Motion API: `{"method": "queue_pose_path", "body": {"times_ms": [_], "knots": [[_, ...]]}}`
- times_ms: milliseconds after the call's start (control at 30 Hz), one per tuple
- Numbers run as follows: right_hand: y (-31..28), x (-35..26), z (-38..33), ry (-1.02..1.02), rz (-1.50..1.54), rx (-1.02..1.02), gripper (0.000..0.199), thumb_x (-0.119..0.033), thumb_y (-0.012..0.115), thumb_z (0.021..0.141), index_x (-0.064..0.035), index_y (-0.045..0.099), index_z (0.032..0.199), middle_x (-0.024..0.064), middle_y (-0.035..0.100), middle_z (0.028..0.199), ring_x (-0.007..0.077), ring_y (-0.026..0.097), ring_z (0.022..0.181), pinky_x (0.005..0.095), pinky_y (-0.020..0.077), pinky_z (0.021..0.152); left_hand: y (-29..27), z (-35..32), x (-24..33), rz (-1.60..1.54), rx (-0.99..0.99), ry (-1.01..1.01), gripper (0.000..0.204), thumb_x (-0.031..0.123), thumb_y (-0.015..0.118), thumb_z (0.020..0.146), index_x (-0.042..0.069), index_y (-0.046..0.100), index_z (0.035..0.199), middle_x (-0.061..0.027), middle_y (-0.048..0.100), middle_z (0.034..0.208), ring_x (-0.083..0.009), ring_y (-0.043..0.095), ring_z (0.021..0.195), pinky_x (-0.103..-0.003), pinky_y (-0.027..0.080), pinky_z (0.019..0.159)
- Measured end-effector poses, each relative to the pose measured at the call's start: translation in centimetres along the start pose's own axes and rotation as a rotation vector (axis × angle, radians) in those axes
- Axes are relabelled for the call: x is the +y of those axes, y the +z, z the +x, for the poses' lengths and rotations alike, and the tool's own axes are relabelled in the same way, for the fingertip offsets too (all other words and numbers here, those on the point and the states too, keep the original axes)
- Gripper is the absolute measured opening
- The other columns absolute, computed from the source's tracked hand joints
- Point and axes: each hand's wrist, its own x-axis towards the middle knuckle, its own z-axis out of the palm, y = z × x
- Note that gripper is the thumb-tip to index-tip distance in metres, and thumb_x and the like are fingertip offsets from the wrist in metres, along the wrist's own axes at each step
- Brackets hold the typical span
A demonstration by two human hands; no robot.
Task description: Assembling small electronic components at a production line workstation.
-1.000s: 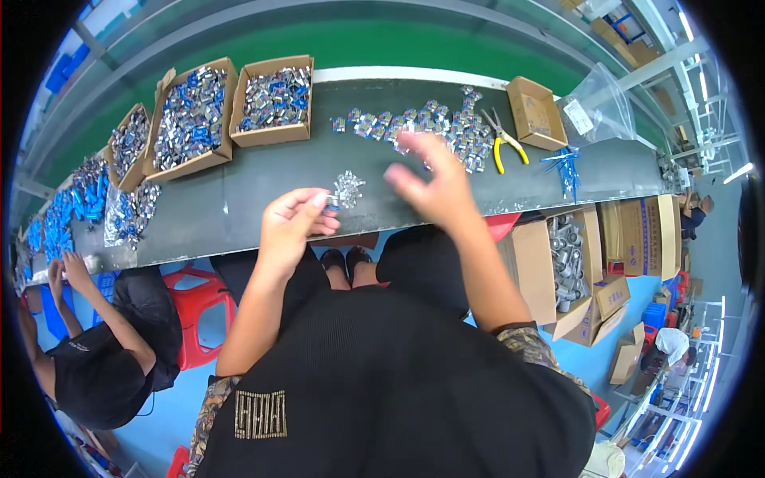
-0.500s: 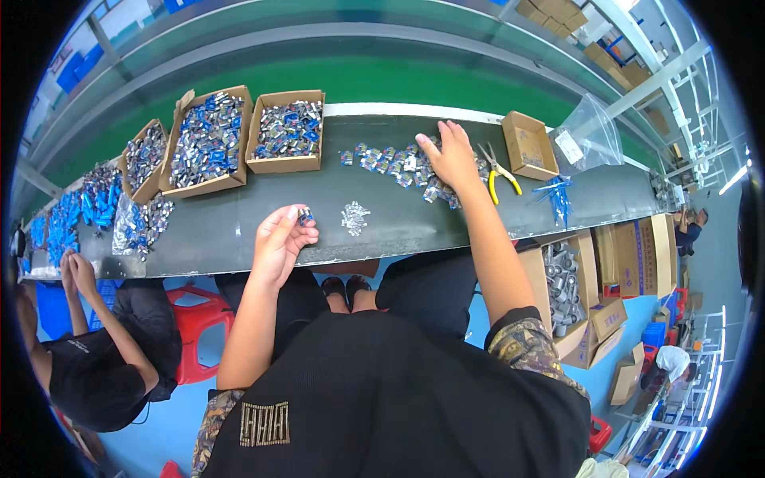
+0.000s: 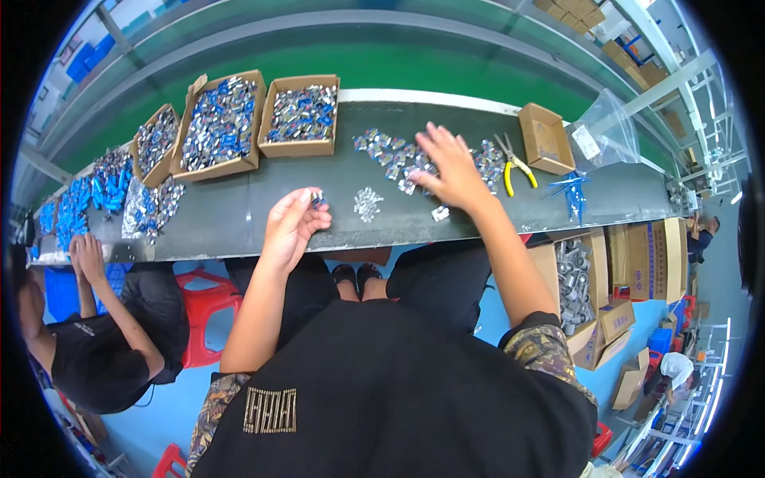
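Observation:
My left hand [image 3: 292, 229] is closed, palm up, above the near side of the dark bench. Between its thumb and fingers is a small blue-and-silver metal part [image 3: 318, 200]; the curled fingers hide some of it. My right hand [image 3: 454, 174] is spread flat over a loose pile of similar small parts [image 3: 386, 153], fingers apart, and covers the middle of the pile. One pale part [image 3: 441, 213] lies nearer to me, just below that hand. A little heap of small silver pieces [image 3: 367, 205] sits between my hands.
Yellow-handled pliers [image 3: 519, 174], an open cardboard box [image 3: 556, 159], a clear bag [image 3: 617, 139] and blue ties [image 3: 572, 193] are to the right. Boxes of parts [image 3: 299, 149] stand at the left. A co-worker's hands [image 3: 88, 255] are at the far left. Beside my right leg is a carton of grey parts [image 3: 574, 279].
My right hand has slid nearer to me and slightly left over the pile, and a part now lies apart below it. The left hand keeps its hold. The whole view has shifted a little.

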Motion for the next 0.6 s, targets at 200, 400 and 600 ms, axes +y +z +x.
{"method": "queue_pose_path", "body": {"times_ms": [200,400,600], "knots": [[-2.8,-2.2,-1.7,-0.011,0.061,0.200,0.051,-0.033,0.067,0.082,-0.0096,0.057,0.126,0.0128,0.047,0.141,0.0347,0.041,0.131,0.0526,0.0251,0.110,0.0,0.0,-0.1,0.040,0.017,0.013,0.033,0.021,0.054,0.098,-0.004,0.054,0.119,-0.0145,0.066,0.097,-0.0178,0.067,0.079,-0.029,0.056,0.075],[-0.3,-3.8,-3.7,-0.024,-0.100,0.245,0.047,-0.033,0.070,0.079,-0.0117,0.060,0.120,0.0100,0.051,0.133,0.0339,0.041,0.128,0.0559,0.0237,0.109,0.3,0.5,0.2,0.054,0.003,-0.009,0.030,0.023,0.052,0.099,-0.002,0.056,0.114,-0.0138,0.066,0.093,-0.0180,0.067,0.076,-0.030,0.057,0.072],[0.4,-6.0,-2.1,-0.010,-0.006,0.374,0.016,-0.019,0.074,0.075,-0.0140,0.069,0.090,-0.0008,0.063,0.091,0.0232,0.056,0.094,0.0402,0.0373,0.080,-0.4,0.2,-0.2,0.047,-0.055,-0.008,0.031,0.024,0.054,0.098,-0.003,0.058,0.112,-0.0164,0.067,0.092,-0.0201,0.068,0.073,-0.030,0.058,0.065]]}}
